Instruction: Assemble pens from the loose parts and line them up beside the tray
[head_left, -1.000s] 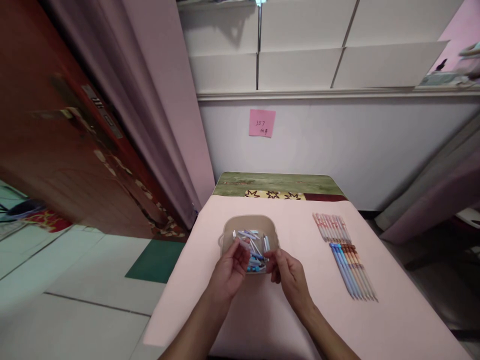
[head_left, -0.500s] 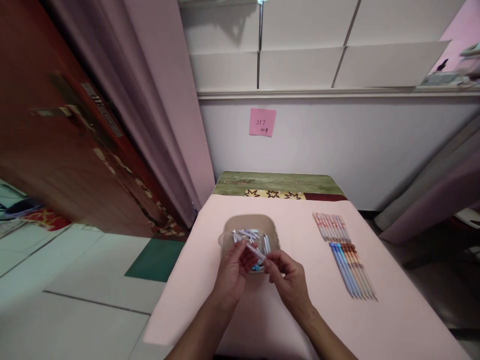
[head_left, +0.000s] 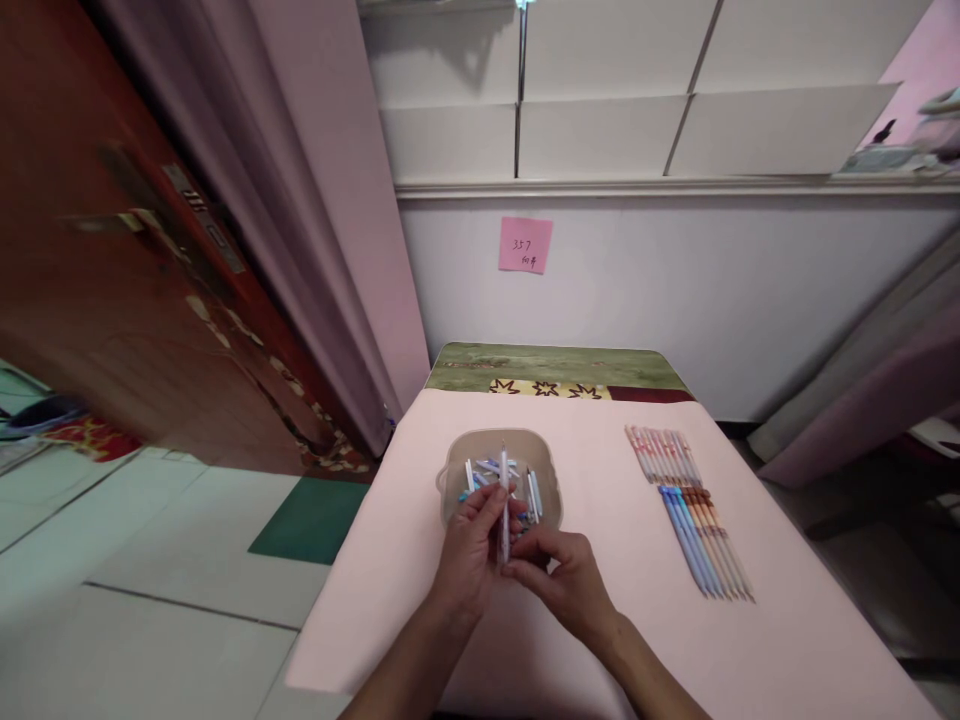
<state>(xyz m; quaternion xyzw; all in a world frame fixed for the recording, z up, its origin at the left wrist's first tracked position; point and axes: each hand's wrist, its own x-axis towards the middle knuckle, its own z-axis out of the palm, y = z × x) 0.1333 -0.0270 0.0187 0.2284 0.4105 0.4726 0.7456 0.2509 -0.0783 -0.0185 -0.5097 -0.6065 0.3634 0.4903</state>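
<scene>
Two hands are engaged on one slim pen (head_left: 505, 510), held raised at the beige plastic bin (head_left: 469, 448), its far end in line with the bin's interior. Left hand (head_left: 466, 550): thumb and fingers closed on the middle of the barrel. Right hand (head_left: 566, 572): thumb and forefinger brought together at the near end; the pinch appears to bear on the pen, though the fingers partly cover the contact.

The step in hand is judged to be finger work on that near end. Good practice: let the left grip anchor the barrel firmly, and apply right-hand effort along the pen's axis — a sideways push could lever the slender barrel out of line. Light, even pressure should suffice; a slip would likely drop the piece among the loose white and blue pen pieces (head_left: 535, 493) below.

Condition of the pen: pale, whitish-lilac, straight, narrowing to a fine point at the far end, which points away from the person. Markings: too small to read. For comparison, finished-looking pens lie in two rows on the pink tablecloth (head_left: 600, 455) — red-patterned pens (head_left: 664, 456) farther off, blue and brown-topped pens (head_left: 707, 545) nearer.
</scene>
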